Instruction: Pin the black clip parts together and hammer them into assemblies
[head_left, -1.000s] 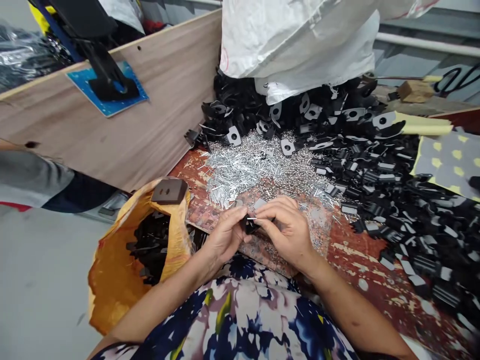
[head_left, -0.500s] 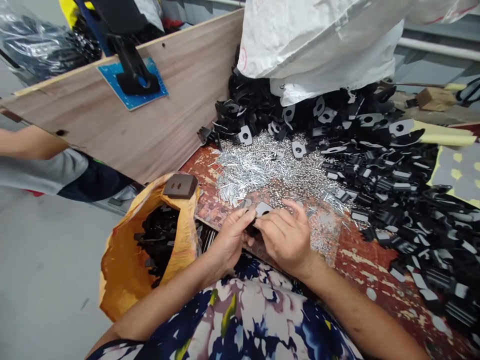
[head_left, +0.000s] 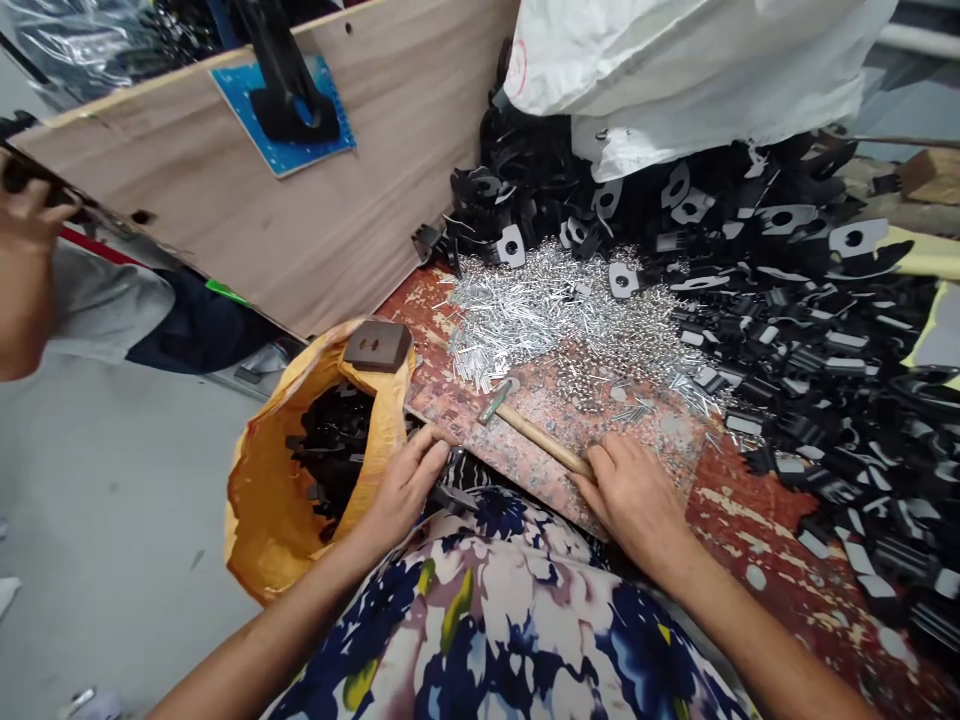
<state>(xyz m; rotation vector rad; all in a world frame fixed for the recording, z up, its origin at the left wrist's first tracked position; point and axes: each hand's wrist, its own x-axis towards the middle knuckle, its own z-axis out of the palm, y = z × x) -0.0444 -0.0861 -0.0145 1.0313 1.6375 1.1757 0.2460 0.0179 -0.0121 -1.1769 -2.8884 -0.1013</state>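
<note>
My right hand (head_left: 636,497) is closed round the wooden handle of a small hammer (head_left: 534,434), whose metal head lies on the speckled slab (head_left: 577,420) near the silver pins (head_left: 540,310). My left hand (head_left: 405,487) rests at the slab's near left edge beside the orange bag (head_left: 262,510). Its fingers lie together over a small black plastic part (head_left: 452,496) that sticks out by the thumb.
A big heap of black parts (head_left: 795,310) covers the right of the worn red table under a white sack (head_left: 675,70). A dark block (head_left: 377,345) sits on the bag's rim. A wooden board (head_left: 247,230) stands at left; another person's hand (head_left: 22,270) is beyond it.
My hands, which were together on a small black part with a pin, have parted. The right one took up the hammer; the left one moved down to the slab's edge. The view shifted left.
</note>
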